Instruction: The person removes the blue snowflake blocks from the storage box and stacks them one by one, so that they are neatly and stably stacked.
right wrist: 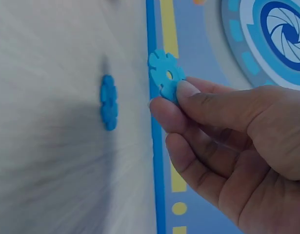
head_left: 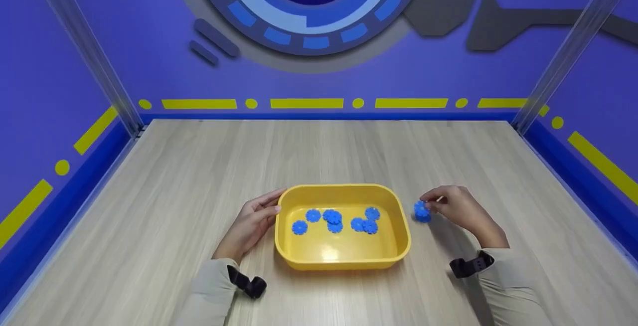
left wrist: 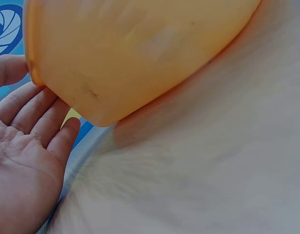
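Note:
A yellow plastic bin (head_left: 339,265) sits on the table with several blue notched flower-shaped discs (head_left: 313,215) spread over its floor, some overlapping. My left hand (head_left: 254,224) holds the bin's left side, thumb at the rim. The left wrist view has the hand's fingers (left wrist: 45,114) against the bin's outer wall (left wrist: 140,53); their tips are partly hidden. To the right of the bin, my right hand (head_left: 458,209) pinches one blue disc (right wrist: 162,66) between thumb and fingers, raised off the table. Another blue disc (right wrist: 109,102) lies on the table just beneath it.
The pale wood-grain table (head_left: 319,151) is enclosed by blue panels (head_left: 319,86) with yellow dashes at the back and sides. Metal posts (head_left: 94,57) stand at the back corners. Black straps with small devices (head_left: 471,265) circle both sleeves at the wrists.

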Demonstrator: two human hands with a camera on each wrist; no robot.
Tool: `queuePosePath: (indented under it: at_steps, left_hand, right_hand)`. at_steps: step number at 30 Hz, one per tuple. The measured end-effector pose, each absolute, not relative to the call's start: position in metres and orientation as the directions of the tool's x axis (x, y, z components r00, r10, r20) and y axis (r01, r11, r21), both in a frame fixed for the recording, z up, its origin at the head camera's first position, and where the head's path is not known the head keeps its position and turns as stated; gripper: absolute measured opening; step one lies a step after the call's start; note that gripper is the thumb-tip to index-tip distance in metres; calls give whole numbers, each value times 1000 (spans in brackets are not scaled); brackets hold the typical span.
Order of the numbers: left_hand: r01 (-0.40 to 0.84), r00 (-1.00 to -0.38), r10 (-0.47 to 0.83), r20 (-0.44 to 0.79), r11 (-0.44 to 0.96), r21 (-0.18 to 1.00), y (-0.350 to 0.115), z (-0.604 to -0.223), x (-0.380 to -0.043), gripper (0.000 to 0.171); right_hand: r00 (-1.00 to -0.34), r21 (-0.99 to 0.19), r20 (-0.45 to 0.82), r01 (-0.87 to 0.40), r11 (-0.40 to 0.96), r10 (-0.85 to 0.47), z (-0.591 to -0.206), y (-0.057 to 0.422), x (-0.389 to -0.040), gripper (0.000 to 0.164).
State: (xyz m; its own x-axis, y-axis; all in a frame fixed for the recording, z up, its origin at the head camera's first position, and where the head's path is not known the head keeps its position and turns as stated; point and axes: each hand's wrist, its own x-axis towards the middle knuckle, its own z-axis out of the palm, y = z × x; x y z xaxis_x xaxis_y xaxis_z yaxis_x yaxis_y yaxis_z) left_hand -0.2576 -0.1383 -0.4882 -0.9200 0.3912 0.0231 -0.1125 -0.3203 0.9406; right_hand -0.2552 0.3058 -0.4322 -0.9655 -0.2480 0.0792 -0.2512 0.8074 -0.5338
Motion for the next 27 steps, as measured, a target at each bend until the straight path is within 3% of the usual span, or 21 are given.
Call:
queuePosePath:
  at_steps: [27]
  left_hand:
    - [-101,-921,387,32,-320,942,-138,-488,-259,62]
  right_hand:
    - [-979,-557,6,-172,813,-203,-446,311,-255,19]
